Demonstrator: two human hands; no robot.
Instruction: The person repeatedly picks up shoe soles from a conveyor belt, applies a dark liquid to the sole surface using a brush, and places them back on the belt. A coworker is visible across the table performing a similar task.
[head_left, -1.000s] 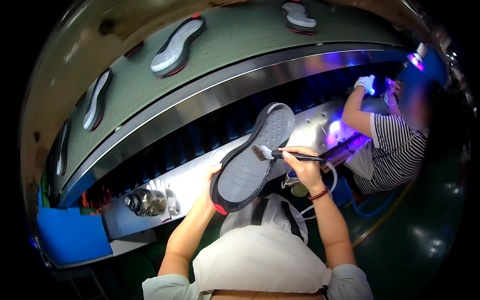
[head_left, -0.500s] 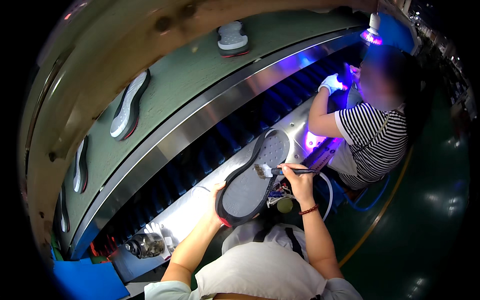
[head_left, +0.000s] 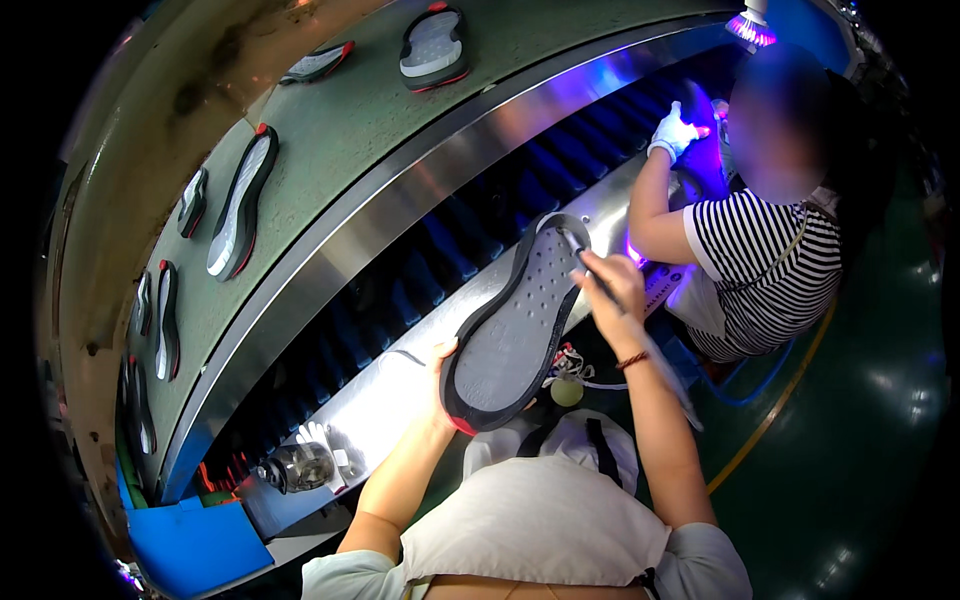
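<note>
A shoe sole [head_left: 505, 345], grey inside with a dark raised rim and a red patch at its near end, is tilted in front of me. My left hand [head_left: 440, 390] grips its left edge near that end, with the thumb on the rim. A brush [head_left: 577, 240] is in my right hand [head_left: 617, 287], its tip at the far, dimpled end of the sole. Motion blurs the right fingers, and a long pale streak [head_left: 665, 365] runs down beside that wrist; I cannot make out what it is.
Several soles [head_left: 243, 205] lie on a green conveyor belt [head_left: 330, 150] behind a metal rail [head_left: 345, 205]. A person in a striped shirt [head_left: 765, 270] works at right under a purple lamp [head_left: 750, 28]. A dark jar [head_left: 297, 467] stands on the metal ledge [head_left: 380, 405]; a blue board [head_left: 195, 545] is near it.
The brush and my right hand have moved from the sole's middle up to its far end. More soles show on the belt. The co-worker's gloved hand has shifted.
</note>
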